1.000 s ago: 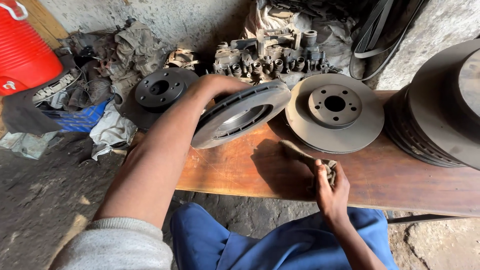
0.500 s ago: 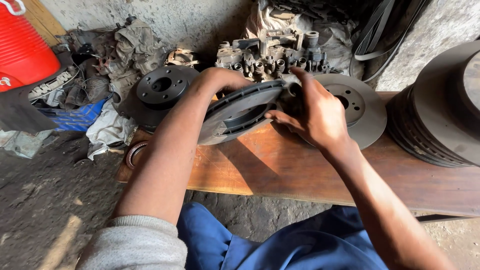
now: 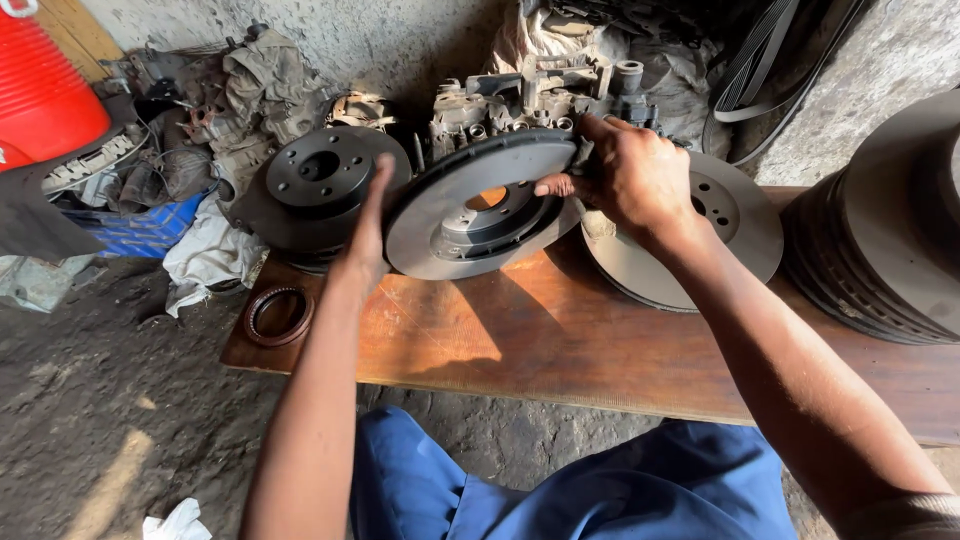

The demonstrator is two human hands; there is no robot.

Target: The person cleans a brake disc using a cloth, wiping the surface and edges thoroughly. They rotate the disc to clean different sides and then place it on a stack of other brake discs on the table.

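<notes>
A grey brake disc [image 3: 470, 215] stands tilted on its edge above the wooden bench [image 3: 560, 330], its hub side facing me. My left hand [image 3: 368, 225] presses flat against its left rim. My right hand [image 3: 625, 175] grips its right rim with a bit of rag or paper under the fingers. A second disc [image 3: 725, 235] lies flat on the bench behind my right hand. A third, darker disc [image 3: 315, 185] rests at the bench's left end.
A stack of large discs [image 3: 885, 235] stands at the right. A rusty ring [image 3: 278, 315] lies on the bench's left corner. Metal engine parts [image 3: 530, 95], rags [image 3: 215, 250], a red container [image 3: 45, 95] and a blue crate [image 3: 140, 225] crowd the back and left.
My right hand came up from the bench's front edge to the tilted disc's right rim. My left hand shifted to the disc's left rim, and the disc now stands more upright.
</notes>
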